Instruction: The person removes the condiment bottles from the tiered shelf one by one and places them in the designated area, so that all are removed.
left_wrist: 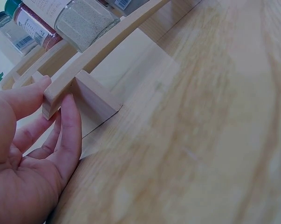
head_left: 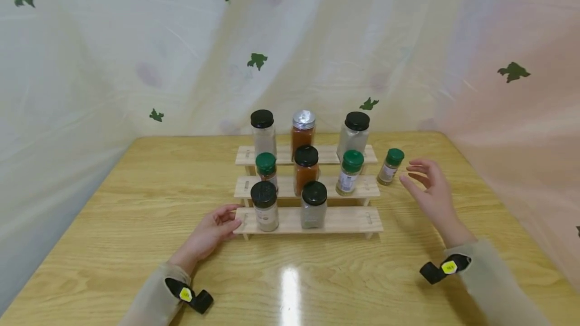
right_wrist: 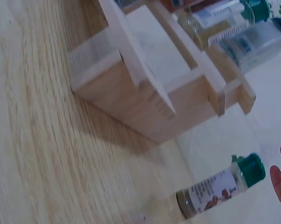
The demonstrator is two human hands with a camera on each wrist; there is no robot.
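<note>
A three-tier wooden spice rack (head_left: 344,219) stands on the table with spice jars on every tier. At its front left corner, my left hand (head_left: 216,229) pinches the end of the lowest shelf board (left_wrist: 68,86), thumb above and fingers below. Right of the rack, a green-capped spice jar (head_left: 390,167) stands upright on the table. My right hand (head_left: 430,192) is just right of this jar, fingers spread and slightly bent, with nothing held. Only its fingertips (right_wrist: 279,179) show at the edge of the right wrist view, beside the jar's green cap.
On the lowest tier are two black-lidded jars, one of pale powder (head_left: 266,213) and one greyish (head_left: 314,210). The middle tier carries a black-lidded orange jar (head_left: 306,172) between two green-capped ones. Behind, a silver-lidded jar (head_left: 302,132) stands between black-lidded jars. A patterned curtain (head_left: 190,64) hangs behind the table.
</note>
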